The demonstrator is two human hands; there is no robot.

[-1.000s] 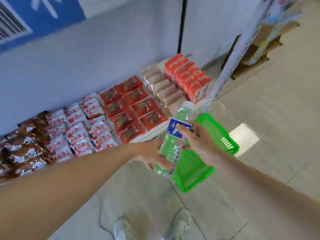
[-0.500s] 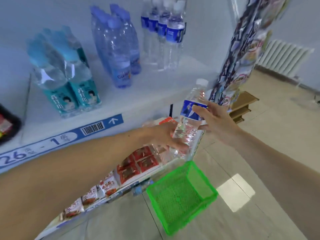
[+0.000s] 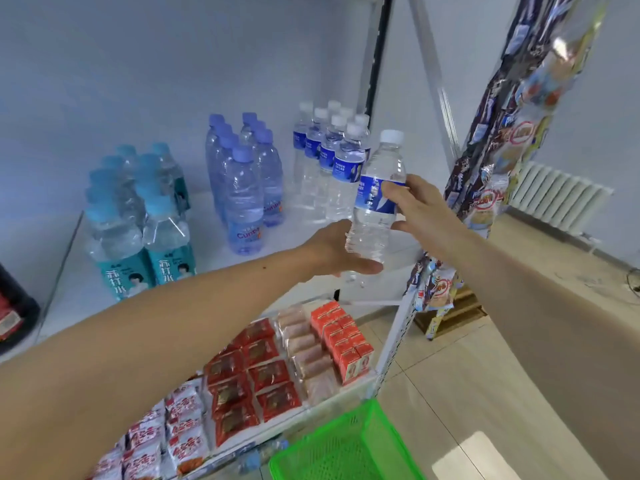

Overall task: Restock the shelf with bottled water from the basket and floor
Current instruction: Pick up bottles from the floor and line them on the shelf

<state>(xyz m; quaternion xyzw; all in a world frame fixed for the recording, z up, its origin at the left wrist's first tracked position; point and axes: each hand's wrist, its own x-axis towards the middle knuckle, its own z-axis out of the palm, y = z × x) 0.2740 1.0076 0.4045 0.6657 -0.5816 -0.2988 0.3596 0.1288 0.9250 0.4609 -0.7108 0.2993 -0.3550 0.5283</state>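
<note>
At the right end of the white shelf (image 3: 304, 233), a clear water bottle (image 3: 375, 206) with a white cap and blue label stands upright, held just beside a cluster of matching bottles (image 3: 329, 157). Her right hand (image 3: 426, 209) wraps the label; her left hand (image 3: 341, 251) cups the ribbed base. Further left, purple-capped bottles (image 3: 242, 188) read "Cunbu", though blurred, and teal-labelled bottles (image 3: 145, 233) carry Chinese characters. Below sits a green basket (image 3: 346, 448).
</note>
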